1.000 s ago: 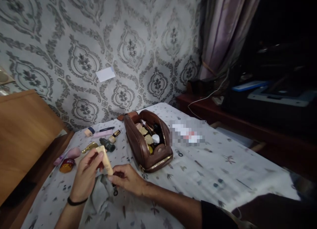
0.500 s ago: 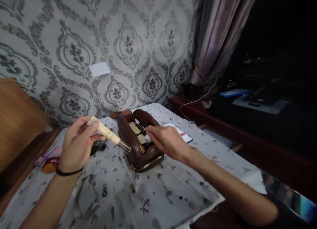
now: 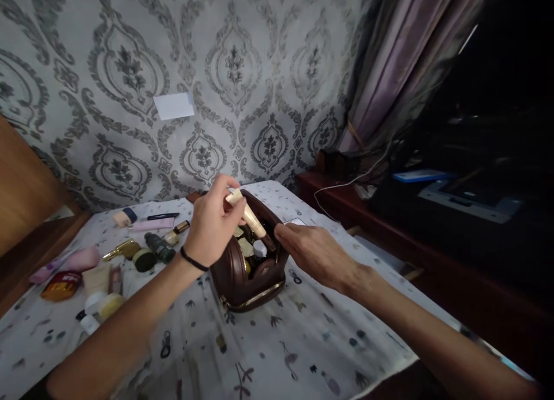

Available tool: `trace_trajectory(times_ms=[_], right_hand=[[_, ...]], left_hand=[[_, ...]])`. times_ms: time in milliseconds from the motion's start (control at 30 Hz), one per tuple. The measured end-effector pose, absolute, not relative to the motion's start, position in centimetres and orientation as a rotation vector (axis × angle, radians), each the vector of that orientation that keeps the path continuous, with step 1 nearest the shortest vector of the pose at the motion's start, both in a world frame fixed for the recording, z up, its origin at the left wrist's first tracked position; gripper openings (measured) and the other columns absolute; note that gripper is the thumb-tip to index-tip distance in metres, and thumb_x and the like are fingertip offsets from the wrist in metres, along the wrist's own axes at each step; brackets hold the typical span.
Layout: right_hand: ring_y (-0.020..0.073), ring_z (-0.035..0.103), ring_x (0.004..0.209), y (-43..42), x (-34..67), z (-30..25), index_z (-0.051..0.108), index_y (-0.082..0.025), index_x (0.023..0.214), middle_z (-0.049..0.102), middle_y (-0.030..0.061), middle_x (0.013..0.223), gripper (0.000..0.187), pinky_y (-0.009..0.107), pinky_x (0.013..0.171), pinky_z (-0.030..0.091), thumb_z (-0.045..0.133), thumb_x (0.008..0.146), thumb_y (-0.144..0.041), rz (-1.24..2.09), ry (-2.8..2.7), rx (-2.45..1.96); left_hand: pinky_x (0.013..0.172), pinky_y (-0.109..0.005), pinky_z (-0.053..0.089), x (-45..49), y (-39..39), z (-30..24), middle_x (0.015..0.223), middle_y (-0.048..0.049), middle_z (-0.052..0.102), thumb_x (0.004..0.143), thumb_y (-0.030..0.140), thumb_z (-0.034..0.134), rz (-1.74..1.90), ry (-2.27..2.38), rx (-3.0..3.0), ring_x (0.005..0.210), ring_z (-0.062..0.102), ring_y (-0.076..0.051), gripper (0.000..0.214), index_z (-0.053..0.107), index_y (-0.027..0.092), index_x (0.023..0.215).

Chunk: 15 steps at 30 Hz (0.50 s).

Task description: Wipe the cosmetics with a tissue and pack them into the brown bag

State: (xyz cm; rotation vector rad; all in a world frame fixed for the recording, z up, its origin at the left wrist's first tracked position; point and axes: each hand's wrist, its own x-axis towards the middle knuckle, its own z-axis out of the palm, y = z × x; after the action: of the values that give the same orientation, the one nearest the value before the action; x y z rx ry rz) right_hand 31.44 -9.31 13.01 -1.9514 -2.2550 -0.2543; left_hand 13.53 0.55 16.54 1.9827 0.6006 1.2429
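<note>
A brown leather pouch stands open on the patterned tablecloth, packed with small cosmetics. My left hand, a black band on its wrist, is closed round a beige tube and holds it tilted, its lower end inside the pouch's mouth. My right hand rests against the pouch's right rim, its fingers curled on the edge.
Several cosmetics lie at the left: a dark green bottle, a gold lipstick, a pink tube, a red tin, pale jars. A wooden cabinet stands far left. A dark shelf with a cable runs along the right.
My left hand has carried the beige tube rightward from above the table into the pouch's opening. My right hand has slid from inside the pouch to its right rim.
</note>
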Motion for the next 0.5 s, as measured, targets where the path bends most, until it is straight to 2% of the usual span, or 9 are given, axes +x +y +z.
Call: trace_trajectory(times_ms=[200, 333, 500], right_hand=[[0.0137, 0.047, 0.059, -9.2, 31.8, 12.6, 0.054, -0.019, 0.084, 0.059, 0.0019, 0.074, 0.023, 0.028, 0.058, 0.027, 0.036, 0.098, -0.015, -0.21, -2.232, -1.895], [0.0134, 0.045, 0.059, -9.2, 32.0, 12.5, 0.055, -0.019, 0.085, 0.058, 0.0012, 0.073, 0.022, 0.028, 0.058, 0.026, 0.037, 0.097, -0.014, -0.22, -2.234, -1.883], [0.0134, 0.045, 0.058, -9.3, 32.2, 12.4, 0.055, -0.019, 0.084, 0.056, 0.0008, 0.072, 0.024, 0.028, 0.057, 0.027, 0.036, 0.098, -0.015, -0.26, -2.252, -1.847]], left_hand=[[0.048, -0.017, 0.045, 15.4, 1.2, 16.3, 0.058, 0.008, 0.054, 0.078, 0.014, 0.063, 1.229, 0.596, 2.002, 0.047, 0.058, -0.009, 0.011, 0.054, 0.02, 0.08], [0.051, -0.018, 0.042, 15.7, 1.5, 16.7, 0.056, 0.0089, 0.05, 0.078, 0.013, 0.062, 1.258, 0.594, 2.101, 0.047, 0.055, -0.009, 0.011, 0.054, 0.02, 0.082], [0.056, -0.021, 0.046, 15.8, 1.6, 16.5, 0.067, 0.0062, 0.055, 0.082, 0.013, 0.058, 1.257, 0.638, 2.222, 0.055, 0.057, -0.01, 0.014, 0.052, 0.021, 0.091]])
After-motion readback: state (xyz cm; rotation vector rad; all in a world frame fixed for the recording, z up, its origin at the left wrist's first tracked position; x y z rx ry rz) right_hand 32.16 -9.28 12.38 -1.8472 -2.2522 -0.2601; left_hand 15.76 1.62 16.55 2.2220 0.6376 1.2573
